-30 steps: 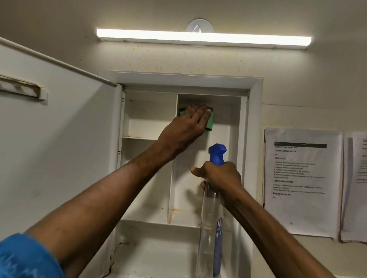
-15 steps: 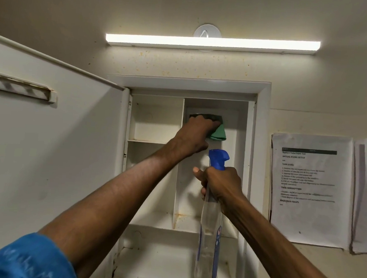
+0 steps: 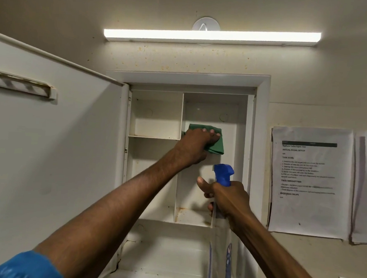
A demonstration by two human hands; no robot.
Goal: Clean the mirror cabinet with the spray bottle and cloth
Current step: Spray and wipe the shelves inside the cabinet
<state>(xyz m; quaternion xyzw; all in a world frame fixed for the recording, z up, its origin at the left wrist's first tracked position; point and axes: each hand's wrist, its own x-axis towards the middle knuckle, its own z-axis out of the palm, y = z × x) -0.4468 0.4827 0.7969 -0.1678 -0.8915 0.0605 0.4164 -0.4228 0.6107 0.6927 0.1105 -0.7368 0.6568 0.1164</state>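
Cabinet (image 3: 257, 143) interior's getting wiped: left hand (image 3: 196, 147), clamped on the green cloth (image 3: 216, 144), has dragged it down from the top of the right compartment. Right hand (image 3: 228, 198) still grips the spray bottle (image 3: 224, 175) just below. Lower half probably next.

A single head-worn camera looked forward and slightly upward, close to the open mirror cabinet (image 3: 257, 143), both forearms reaching in from below.
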